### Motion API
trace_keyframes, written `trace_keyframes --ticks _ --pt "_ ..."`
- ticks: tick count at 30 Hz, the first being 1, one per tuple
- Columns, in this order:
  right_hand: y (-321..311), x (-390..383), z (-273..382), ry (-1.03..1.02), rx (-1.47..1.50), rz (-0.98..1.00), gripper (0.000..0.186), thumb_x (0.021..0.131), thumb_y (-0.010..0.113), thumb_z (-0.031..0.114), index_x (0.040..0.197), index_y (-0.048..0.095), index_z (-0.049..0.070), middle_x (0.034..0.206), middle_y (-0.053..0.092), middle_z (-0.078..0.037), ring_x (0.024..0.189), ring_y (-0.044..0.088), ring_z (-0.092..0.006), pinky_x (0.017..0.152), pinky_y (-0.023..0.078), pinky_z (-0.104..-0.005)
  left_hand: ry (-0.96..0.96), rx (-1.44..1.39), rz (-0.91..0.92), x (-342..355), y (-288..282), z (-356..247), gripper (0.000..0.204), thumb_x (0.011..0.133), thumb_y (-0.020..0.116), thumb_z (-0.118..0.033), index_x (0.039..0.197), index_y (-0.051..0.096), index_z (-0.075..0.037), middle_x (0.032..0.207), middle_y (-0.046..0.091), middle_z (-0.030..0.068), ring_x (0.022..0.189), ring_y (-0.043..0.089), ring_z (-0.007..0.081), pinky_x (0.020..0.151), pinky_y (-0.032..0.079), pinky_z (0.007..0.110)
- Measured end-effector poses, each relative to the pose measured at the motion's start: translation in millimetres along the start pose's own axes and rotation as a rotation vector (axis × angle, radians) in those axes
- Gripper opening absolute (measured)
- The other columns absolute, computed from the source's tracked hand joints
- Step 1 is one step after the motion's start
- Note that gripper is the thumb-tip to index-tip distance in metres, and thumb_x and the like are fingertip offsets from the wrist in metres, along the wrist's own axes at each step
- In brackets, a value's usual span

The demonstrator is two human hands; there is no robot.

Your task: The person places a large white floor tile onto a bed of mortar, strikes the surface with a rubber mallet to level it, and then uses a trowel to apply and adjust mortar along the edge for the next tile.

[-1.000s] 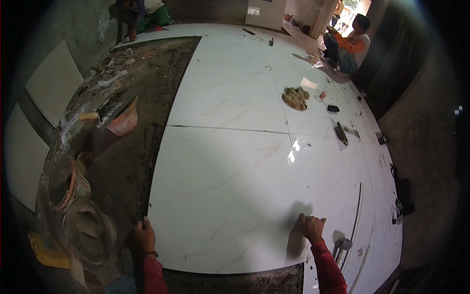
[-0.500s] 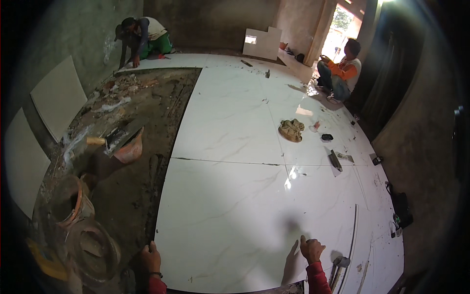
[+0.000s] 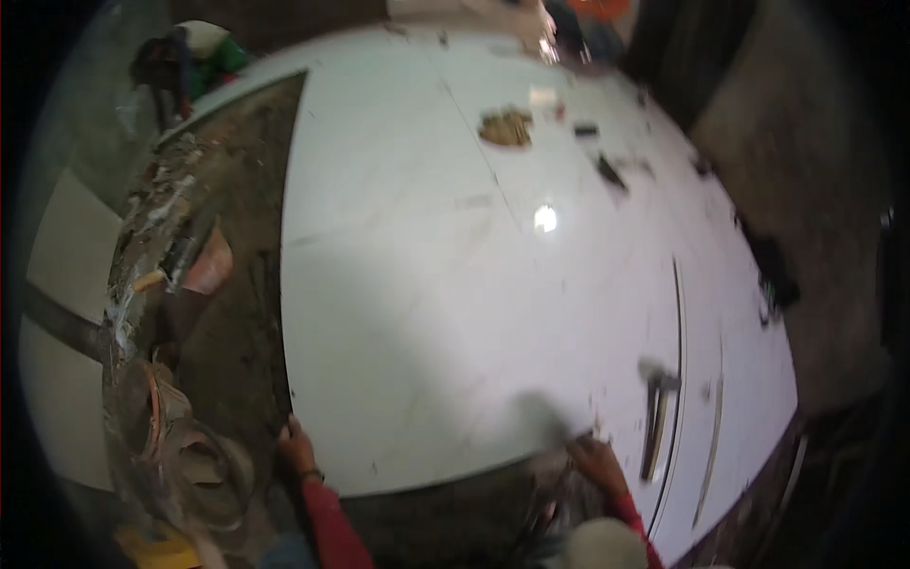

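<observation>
A large glossy white floor tile [image 3: 408, 379] with faint grey veins lies before me, dark bare ground below its near edge. My left hand [image 3: 298, 449] is closed on the tile's left edge, close to the near corner. At the near right corner of the tile is my right hand [image 3: 597, 460], touching its edge; motion blur hides how the fingers are set. To the right of that hand a mallet [image 3: 654, 427] with a grey head lies on the white floor, beside a long thin dark strip [image 3: 677, 360].
Left lie mortar-stained buckets [image 3: 142, 408], a trowel [image 3: 161, 275], an orange scoop-like container [image 3: 210, 266] and rough mortar. Pale tiles [image 3: 71, 247] lean on the left wall. A crumpled brown cloth [image 3: 506, 127] lies ahead. One person [image 3: 190, 62] crouches far left; another [image 3: 578, 28] is partly cut off.
The view has tipped down and blurred. My right hand has gone from over the tile's surface to its near right corner. The left hand stays at the left edge.
</observation>
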State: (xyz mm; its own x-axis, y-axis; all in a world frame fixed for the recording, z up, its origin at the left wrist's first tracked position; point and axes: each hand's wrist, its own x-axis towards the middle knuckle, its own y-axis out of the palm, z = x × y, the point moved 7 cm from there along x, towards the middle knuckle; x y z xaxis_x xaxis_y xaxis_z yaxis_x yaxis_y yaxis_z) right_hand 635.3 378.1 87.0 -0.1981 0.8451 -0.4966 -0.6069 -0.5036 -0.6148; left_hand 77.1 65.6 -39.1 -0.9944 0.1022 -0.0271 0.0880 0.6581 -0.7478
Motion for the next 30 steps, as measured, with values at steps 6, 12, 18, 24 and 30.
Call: trace_keyframes --ticks 6,12,18,24,30 --pt "42.4 -11.0 -23.9 -0.109 -0.067 0.019 0.035 0.091 0.067 0.032 0.095 0.067 -0.002 0.076 0.068 -0.020 0.068 0.067 -0.0342 0.063 0.051 -0.0432 -0.125 0.129 0.088 -17.8 8.4 -13.2 0.065 0.100 0.048 -0.052 0.100 0.066 0.010 0.087 0.070 0.0240 0.076 0.063 0.0351 0.073 0.047 0.046" --pt "30.6 -9.2 35.3 -0.491 -0.132 -0.308 0.023 0.086 0.072 0.026 0.091 0.067 0.004 0.085 0.065 -0.013 0.080 0.060 -0.0331 0.074 0.046 -0.0446 -0.067 0.102 0.014 -10.9 -2.7 -8.9 0.065 0.100 0.049 -0.053 0.098 0.066 0.010 0.086 0.070 0.0219 0.074 0.062 0.0346 0.072 0.047 0.046" --pt "61.9 16.4 44.9 -0.693 -0.337 -0.398 0.037 0.088 0.070 0.029 0.116 0.059 0.007 0.123 0.057 -0.015 0.118 0.051 -0.0357 0.100 0.038 -0.0506 -0.095 0.219 0.038 -25.7 -0.3 -27.3 0.066 0.099 0.050 -0.053 0.096 0.066 0.010 0.086 0.069 0.0230 0.075 0.063 0.0350 0.071 0.047 0.046" --pt "86.3 46.0 52.7 -0.684 -0.333 -0.334 0.049 0.093 0.063 0.038 0.125 0.054 0.002 0.146 0.045 -0.020 0.139 0.038 -0.0359 0.115 0.029 -0.0543 -0.043 0.165 -0.036 -15.0 -6.7 -23.1 0.065 0.098 0.051 -0.052 0.097 0.067 0.011 0.089 0.071 0.0221 0.079 0.065 0.0353 0.075 0.050 0.045" --pt "82.6 67.1 57.7 -0.713 -0.413 -0.342 0.052 0.096 0.056 0.043 0.127 0.053 0.001 0.153 0.038 -0.022 0.143 0.034 -0.0359 0.118 0.025 -0.0547 -0.013 0.090 -0.079 -16.6 -11.1 -22.5 0.062 0.098 0.053 -0.050 0.088 0.065 0.010 0.079 0.067 0.0204 0.068 0.059 0.0322 0.069 0.048 0.044"
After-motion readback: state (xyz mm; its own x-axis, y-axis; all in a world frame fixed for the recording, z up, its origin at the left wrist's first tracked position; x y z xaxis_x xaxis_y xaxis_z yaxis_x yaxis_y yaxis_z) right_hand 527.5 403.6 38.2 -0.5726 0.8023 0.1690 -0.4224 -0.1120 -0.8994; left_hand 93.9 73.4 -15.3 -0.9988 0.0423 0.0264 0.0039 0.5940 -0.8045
